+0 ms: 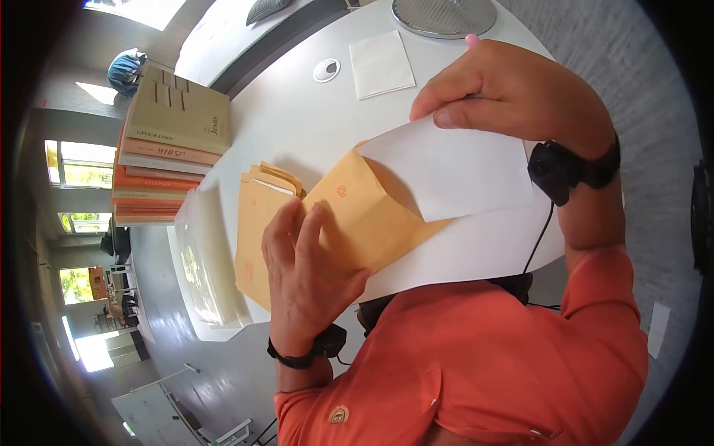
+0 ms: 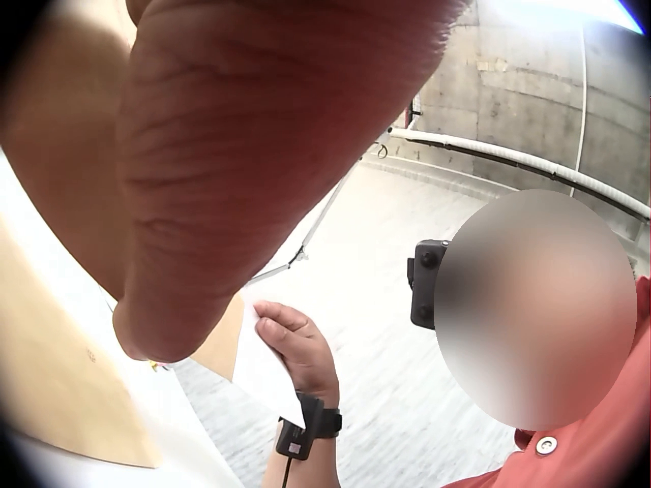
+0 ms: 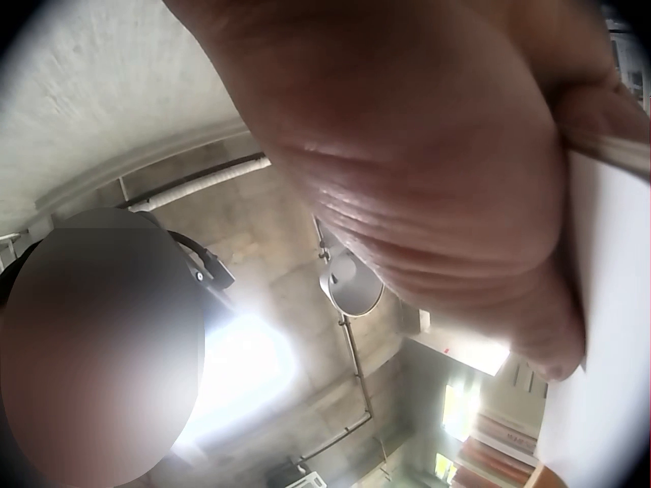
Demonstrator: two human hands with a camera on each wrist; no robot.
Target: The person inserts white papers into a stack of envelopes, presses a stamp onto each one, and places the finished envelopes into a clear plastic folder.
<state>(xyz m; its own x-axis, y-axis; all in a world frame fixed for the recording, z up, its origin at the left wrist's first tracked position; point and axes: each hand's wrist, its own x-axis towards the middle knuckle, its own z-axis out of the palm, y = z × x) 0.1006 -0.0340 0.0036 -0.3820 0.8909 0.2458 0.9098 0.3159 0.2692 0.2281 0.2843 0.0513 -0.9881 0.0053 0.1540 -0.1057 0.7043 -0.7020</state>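
Note:
My left hand (image 1: 309,260) holds a tan paper envelope (image 1: 357,212) near its lower end, fingers over its front and thumb at the lower edge. A small orange emblem marks the envelope, and its mouth gapes toward the right. Between thumb and forefinger, my right hand (image 1: 498,93) pinches the far edge of a white sheet of paper (image 1: 461,171). The sheet's left end sits at the envelope's mouth, partly hidden by it. More tan envelopes (image 1: 253,230) lie beside my left hand, with white paper showing in one. The sheet (image 2: 267,371) also appears in the left wrist view.
A row of books (image 1: 175,141) stands at the table's left, near a clear plastic sleeve (image 1: 204,260). Farther back on the white table (image 1: 290,111) are a folded white paper (image 1: 381,65), a round white-and-black disc (image 1: 326,70) and a ribbed oval metallic object (image 1: 444,15).

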